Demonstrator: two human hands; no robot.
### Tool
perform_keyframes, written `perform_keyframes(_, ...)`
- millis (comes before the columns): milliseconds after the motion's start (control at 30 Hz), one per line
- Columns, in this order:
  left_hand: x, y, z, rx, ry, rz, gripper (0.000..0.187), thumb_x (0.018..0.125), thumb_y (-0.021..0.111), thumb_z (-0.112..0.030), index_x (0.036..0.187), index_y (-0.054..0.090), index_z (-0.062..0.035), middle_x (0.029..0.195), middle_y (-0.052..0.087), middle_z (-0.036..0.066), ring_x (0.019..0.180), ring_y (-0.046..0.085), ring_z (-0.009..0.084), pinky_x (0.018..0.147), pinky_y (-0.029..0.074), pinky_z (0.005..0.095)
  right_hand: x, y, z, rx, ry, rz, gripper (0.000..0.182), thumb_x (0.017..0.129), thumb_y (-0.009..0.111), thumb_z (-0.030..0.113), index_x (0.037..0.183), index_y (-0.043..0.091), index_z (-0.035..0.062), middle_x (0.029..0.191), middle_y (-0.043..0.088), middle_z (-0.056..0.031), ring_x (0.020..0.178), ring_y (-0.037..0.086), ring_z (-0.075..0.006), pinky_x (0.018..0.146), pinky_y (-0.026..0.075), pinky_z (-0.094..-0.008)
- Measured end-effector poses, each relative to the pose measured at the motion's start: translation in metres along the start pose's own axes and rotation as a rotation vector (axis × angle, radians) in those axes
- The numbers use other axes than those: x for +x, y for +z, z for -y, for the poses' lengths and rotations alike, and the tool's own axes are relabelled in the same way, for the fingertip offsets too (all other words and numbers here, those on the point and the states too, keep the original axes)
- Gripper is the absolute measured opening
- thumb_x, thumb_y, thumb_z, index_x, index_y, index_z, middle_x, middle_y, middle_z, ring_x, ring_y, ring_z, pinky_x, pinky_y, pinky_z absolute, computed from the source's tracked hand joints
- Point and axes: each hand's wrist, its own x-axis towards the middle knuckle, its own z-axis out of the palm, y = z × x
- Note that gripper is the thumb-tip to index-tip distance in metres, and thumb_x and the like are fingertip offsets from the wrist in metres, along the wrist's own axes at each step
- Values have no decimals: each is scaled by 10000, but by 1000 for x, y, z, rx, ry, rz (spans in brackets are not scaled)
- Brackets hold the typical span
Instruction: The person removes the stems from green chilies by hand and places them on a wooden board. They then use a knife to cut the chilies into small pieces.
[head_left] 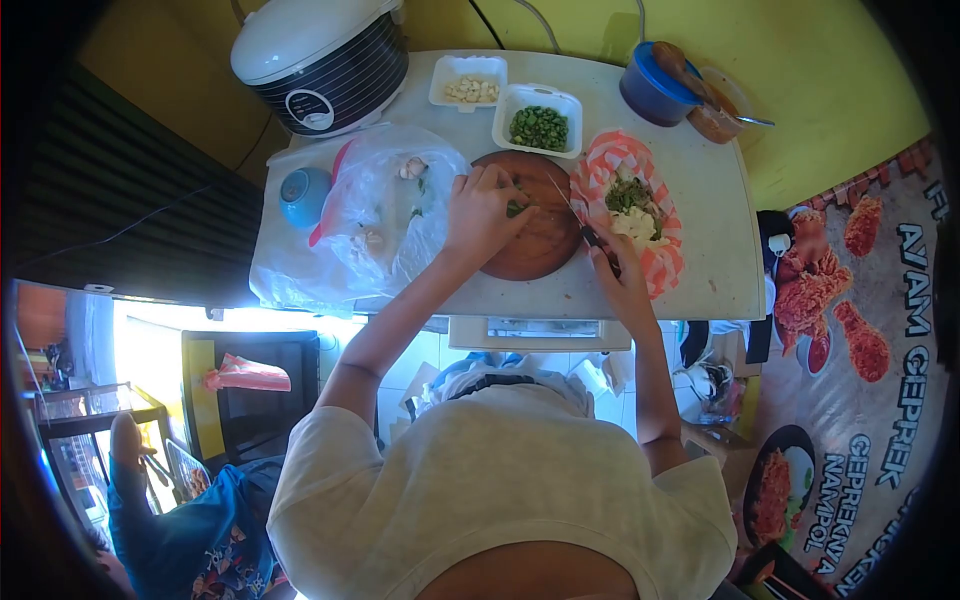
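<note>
On the round wooden board point(540, 250), my left hand point(484, 210) has its fingers curled around a small green vegetable piece point(515, 208). My right hand point(622, 278) grips the dark handle of a knife point(562, 192), whose blade points up and left over the board's right side. A white tray of chopped greens point(539, 128) stands just behind the board, and a tray of pale chopped pieces point(471, 90) is farther back. Right of the board lies a red-and-white checked paper point(604, 160) holding peelings and green scraps.
A clear plastic bag point(390, 215) with garlic and a blue cup point(305, 196) are at the left. A rice cooker point(318, 70) stands back left. A blue-lidded tub point(655, 88) and an orange-brown container point(718, 118) stand back right. Another person's blue clothing point(200, 540) shows lower left.
</note>
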Motion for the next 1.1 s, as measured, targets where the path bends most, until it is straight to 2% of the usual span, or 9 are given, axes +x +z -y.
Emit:
perform_keyframes(267,10,-22,-1,-40,6,-131,115,743,802,-254,765,761,-149,878,634,7,883,607,204,794,395,376,-3,-4,-4,46,-33,-54,406,949,579,63,1353,568,104,999,519,-50,848,487,-110,754,412,-235)
perform_keyframes(467,-2,-73,15,-59,-96,-289,135,759,802,-142,860,764,-62,832,697,79,787,672,232,728,503,367,13,-22,22,-85,-9,216,326,884,728,170,1203,695,109,902,594,-37,790,537,-121,702,457,-270)
perform_keyframes(567,-18,-81,6,-430,-242,-175,120,786,777,-94,879,749,-23,884,724,76,800,688,170,702,519,287,30,-21,23,-182,-214,303,302,866,748,193,1147,723,88,883,627,-59,777,567,-137,697,475,-281)
perform_keyframes(667,-37,-69,-4,-557,-247,-132,128,797,769,-101,896,743,-23,896,730,68,792,686,162,697,519,284,47,-22,31,-134,21,428,286,878,737,151,1155,723,81,883,628,-30,753,549,-70,650,455,-237)
perform_keyframes(733,-45,-61,-14,-536,-202,-136,140,803,765,-106,917,741,-28,909,732,70,782,686,159,682,518,280,60,-21,20,-257,-312,402,295,888,724,150,1171,710,64,891,644,-52,771,576,-86,674,475,-250)
perform_keyframes(767,-49,-57,-19,-539,-218,-119,143,804,764,-109,922,741,-31,909,732,71,784,687,156,674,517,279,64,-20,19,-257,-314,404,295,888,724,150,1171,710,64,891,644,-52,771,576,-86,674,475,-250)
perform_keyframes(833,-56,-49,-20,-524,-249,-64,144,807,766,-117,927,742,-42,902,729,72,779,687,145,653,518,277,68,-17,25,-151,-66,425,290,899,708,142,1172,703,46,890,654,-69,799,603,-113,730,495,-260)
perform_keyframes(933,-58,-38,-16,-443,-193,-84,139,794,770,-148,892,740,-54,831,695,76,727,672,210,637,530,316,75,-12,23,-144,-163,393,279,910,693,131,1171,697,31,925,671,-77,828,620,-121,756,505,-259)
perform_keyframes(1100,-60,-30,-2,-152,-72,-77,119,769,790,-171,855,767,-92,896,678,39,806,650,206,695,503,329,80,-4,24,-139,-161,390,282,912,691,140,1173,695,34,941,699,-97,820,635,-129,763,512,-261)
